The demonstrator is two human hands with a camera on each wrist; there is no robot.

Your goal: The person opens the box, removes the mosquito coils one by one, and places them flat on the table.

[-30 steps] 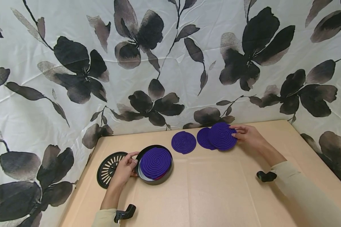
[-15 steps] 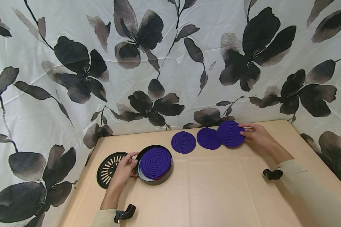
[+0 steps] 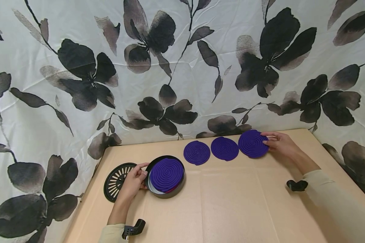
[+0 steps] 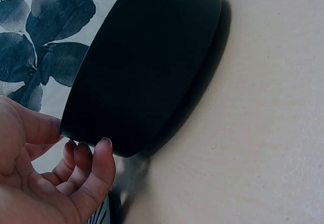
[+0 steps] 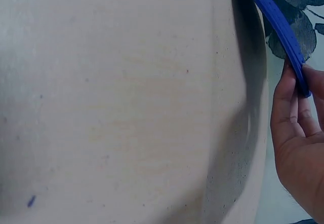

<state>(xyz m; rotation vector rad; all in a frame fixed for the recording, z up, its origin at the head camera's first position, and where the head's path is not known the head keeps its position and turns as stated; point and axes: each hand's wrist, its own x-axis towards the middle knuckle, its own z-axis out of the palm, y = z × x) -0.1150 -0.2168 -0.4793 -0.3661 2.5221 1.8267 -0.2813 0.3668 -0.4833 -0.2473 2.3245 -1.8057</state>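
Between thumb and fingers, my right hand (image 3: pixel 280 144) pinches the edge of a round purple spiral coaster (image 3: pixel 253 144) near the table's back edge. In the right wrist view that coaster (image 5: pixel 278 24) shows edge-on, raised above its shadow. My left hand (image 3: pixel 134 180) grips the rim of a round black holder (image 3: pixel 182 184), tilted, with one side raised in the left wrist view. Inside the holder lies another purple coaster (image 3: pixel 166 174), with slivers of white and red showing beneath it. Two more purple coasters, a left one (image 3: pixel 196 153) and a middle one (image 3: pixel 224 148), lie flat in a row.
A black slotted lid (image 3: pixel 115 182) lies on the table left of the holder, partly behind my left hand. The light wooden table (image 3: pixel 219 202) ends at the back against a white cloth (image 3: pixel 182 44) with dark flowers.
My right hand has moved its coaster to the right, off the middle coaster it had overlapped, to the row's right end. The left hand and the holder have stayed put.
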